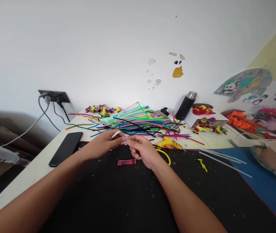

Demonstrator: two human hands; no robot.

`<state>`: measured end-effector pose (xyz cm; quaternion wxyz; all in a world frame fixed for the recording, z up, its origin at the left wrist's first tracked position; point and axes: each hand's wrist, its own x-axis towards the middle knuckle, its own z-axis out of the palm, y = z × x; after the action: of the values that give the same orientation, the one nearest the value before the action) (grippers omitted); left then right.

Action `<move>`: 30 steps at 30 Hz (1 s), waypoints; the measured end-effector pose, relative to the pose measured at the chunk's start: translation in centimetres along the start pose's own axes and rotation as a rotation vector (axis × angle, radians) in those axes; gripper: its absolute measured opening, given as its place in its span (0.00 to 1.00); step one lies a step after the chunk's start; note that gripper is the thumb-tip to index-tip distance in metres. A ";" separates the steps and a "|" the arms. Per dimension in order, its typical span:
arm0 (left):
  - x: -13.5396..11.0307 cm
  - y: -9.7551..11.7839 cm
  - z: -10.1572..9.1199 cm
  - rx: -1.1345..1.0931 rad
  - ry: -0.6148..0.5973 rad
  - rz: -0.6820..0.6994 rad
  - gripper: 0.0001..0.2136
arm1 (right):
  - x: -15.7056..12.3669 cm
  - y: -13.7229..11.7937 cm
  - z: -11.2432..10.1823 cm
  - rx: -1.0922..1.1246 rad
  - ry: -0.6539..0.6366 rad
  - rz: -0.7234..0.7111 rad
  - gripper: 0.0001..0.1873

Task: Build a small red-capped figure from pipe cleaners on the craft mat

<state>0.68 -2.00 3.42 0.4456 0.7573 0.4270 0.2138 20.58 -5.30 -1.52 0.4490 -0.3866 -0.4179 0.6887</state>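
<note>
My left hand (110, 141) is closed in a pinch, and a short white piece that looks like pipe cleaner (115, 135) sticks out between its fingers. My right hand (141, 149) is also pinched, with its fingertips meeting those of the left. A small bit of white shows where they meet; the rest is hidden by the fingers. Just below the hands a red lighter (126, 162) lies on the black mat (118, 197). Behind them spreads a pile of colourful pipe cleaners (133, 119).
Right of my hands lies a yellow hot glue gun (169, 143), with clear glue sticks (225, 162) and a small yellow-green piece (202, 165) beyond. A black phone (66, 149) rests at left. Farther back are a black thermos (186, 106) and pipe-cleaner figures (207, 125).
</note>
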 end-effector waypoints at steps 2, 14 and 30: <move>0.0 0.1 0.1 0.012 -0.006 -0.002 0.19 | 0.0 0.1 0.0 -0.016 0.000 0.000 0.25; 0.1 0.0 0.2 0.003 0.000 -0.015 0.16 | 0.0 0.3 0.1 -0.047 0.000 0.014 0.24; 0.3 -0.7 0.7 -0.254 0.088 -0.108 0.18 | -0.2 0.1 0.7 -0.021 -0.006 -0.008 0.25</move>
<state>1.02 -1.89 2.46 0.5296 0.6605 0.4558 0.2746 19.99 -5.62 -1.36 0.4465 -0.3874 -0.4282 0.6836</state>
